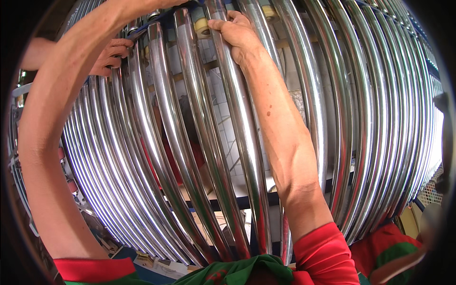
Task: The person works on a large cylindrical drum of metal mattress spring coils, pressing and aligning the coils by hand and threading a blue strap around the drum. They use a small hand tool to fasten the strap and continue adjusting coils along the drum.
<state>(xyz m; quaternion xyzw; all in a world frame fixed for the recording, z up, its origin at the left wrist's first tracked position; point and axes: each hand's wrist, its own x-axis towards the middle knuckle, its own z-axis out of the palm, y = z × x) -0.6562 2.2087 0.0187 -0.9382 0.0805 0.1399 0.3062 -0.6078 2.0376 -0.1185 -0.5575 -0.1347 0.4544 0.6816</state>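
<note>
- Here, another person's hand [111, 57] is at the far edge of the blue rack [273, 199].
- Left hand [164, 3]: cropped there; grip unclear.
- Right hand [238, 35]: curled round a chrome tube's [237, 104] far end.
- Rightward tubes [365, 109] seem seated; what remains, unclear.

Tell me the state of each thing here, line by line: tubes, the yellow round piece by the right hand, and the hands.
Metal tubes: shiny, side by side, gaps between the middle ones
Yellow round piece: partly hidden behind the tubes
Right hand: on a middle tube
Left hand: mostly cut off, state unclear
Co-worker's hand: fingers bent
</note>
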